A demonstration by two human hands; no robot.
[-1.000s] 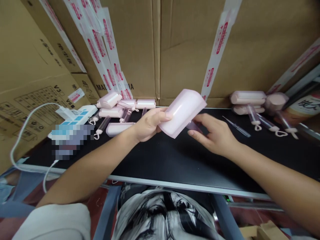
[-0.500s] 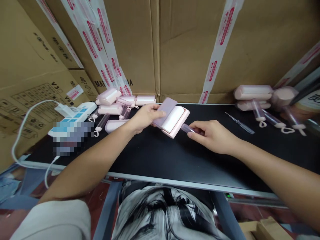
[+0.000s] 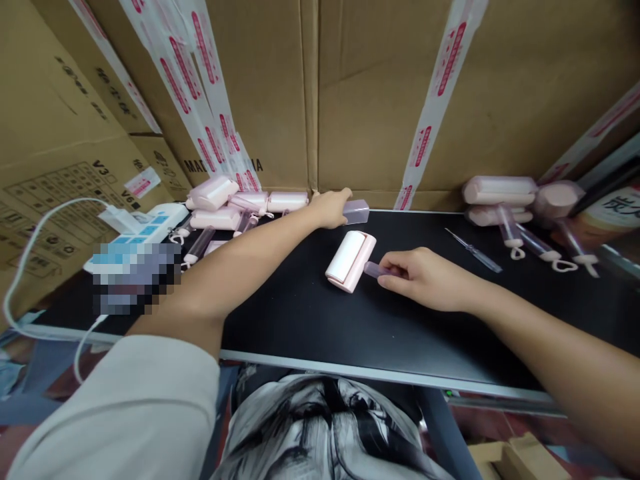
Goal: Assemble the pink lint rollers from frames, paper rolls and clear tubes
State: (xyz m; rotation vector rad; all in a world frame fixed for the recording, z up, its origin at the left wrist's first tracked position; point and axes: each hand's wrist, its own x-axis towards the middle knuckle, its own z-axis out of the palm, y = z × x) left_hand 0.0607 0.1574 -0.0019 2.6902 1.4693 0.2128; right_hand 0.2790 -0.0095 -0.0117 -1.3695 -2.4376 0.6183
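In the middle of the black table, my right hand is closed around the clear purple handle of a pink lint roller. Its white roll is bare and faces up. Toward the back edge, my left hand has its fingers at the left end of a translucent purple roller cover, apart from the roller. Part of that grip is hidden behind the hand.
More lint rollers lie piled at back left, beside a white power strip with a cable. Another pile of rollers sits at right. A small screwdriver lies near it. Cardboard boxes wall the back.
The purple cover has come off the lint roller. My left hand has carried it right and back. My right hand has lowered the roller slightly toward me.
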